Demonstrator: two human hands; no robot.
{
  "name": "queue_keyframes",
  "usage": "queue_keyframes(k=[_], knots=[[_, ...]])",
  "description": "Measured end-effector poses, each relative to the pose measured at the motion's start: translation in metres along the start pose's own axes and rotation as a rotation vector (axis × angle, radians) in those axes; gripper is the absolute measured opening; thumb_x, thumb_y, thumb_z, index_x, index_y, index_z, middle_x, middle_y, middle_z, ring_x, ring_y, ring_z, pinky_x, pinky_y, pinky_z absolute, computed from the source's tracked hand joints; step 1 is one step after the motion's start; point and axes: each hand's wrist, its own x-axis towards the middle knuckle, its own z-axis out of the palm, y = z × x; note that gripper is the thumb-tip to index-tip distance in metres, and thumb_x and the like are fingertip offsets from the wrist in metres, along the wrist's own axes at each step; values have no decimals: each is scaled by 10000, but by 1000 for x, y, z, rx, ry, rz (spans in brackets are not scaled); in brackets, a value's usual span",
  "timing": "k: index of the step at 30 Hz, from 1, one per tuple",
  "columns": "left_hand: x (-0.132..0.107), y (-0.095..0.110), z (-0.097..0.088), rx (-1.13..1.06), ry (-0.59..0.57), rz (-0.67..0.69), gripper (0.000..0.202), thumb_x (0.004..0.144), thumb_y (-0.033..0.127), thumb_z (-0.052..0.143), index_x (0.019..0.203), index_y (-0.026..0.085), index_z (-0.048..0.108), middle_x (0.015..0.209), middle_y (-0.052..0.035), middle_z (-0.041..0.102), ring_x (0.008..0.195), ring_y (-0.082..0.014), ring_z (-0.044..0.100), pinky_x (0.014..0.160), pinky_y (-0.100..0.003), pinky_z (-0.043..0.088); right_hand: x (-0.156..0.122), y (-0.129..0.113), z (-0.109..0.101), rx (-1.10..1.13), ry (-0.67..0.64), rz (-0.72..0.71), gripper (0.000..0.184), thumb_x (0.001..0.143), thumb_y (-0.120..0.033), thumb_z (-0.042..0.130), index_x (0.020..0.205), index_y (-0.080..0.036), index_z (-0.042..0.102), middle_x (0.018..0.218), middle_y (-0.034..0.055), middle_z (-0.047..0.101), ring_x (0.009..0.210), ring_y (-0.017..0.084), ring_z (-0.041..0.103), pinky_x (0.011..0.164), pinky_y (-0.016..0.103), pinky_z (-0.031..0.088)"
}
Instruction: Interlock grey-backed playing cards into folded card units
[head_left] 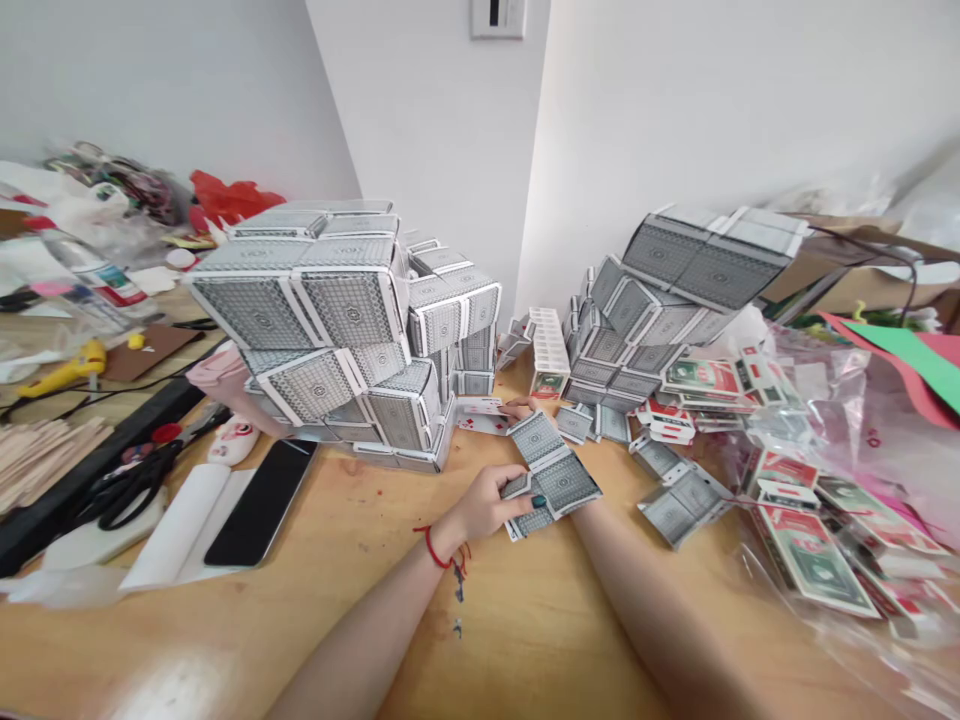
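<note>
My left hand (484,505), with a red string bracelet at the wrist, pinches a joined piece of folded playing cards (559,470) with grey patterned backs. The thumb presses a folded flap. My right hand (519,408) reaches forward beyond this piece, which hides most of it. Only some fingertips show, at the right edge of several face-up playing cards (480,422) on the table. Whether they grip a card cannot be made out. Near the right forearm lies another folded card piece (684,500).
Stacked card-box structures rise at left (352,310) and right (675,270). A white-edged card stack (549,345) stands between them. On the left lie a phone (262,500), scissors (139,480) and a yellow glue gun (71,368). Red-and-green card packs (814,560) and plastic wrapping lie right.
</note>
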Motion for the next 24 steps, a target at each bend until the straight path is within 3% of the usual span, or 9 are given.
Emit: queue_keyframes(k=[6,17,24], knots=[[-1,3,1,-4,32,0,297,671,395,608,674,121,493,581,40,360,524,-68,310,464,-179,250,-4,2,-12,-33,80,-86,44,638,-236,631,633,-192,630,778,36,582,777,190,522,730,282,376],[0,-3,4,35,74,1,264,690,352,594,790,110,562,628,19,444,555,-86,378,498,-190,314,-5,2,-4,20,98,-93,96,704,-280,578,707,-205,638,839,56,611,810,200,514,732,277,369],[3,-3,0,-130,123,41,323,693,239,594,992,138,524,853,-44,582,754,-151,540,658,-247,431,-17,-7,-14,168,126,-46,189,673,-230,535,828,-158,613,849,55,619,806,197,524,721,269,393]])
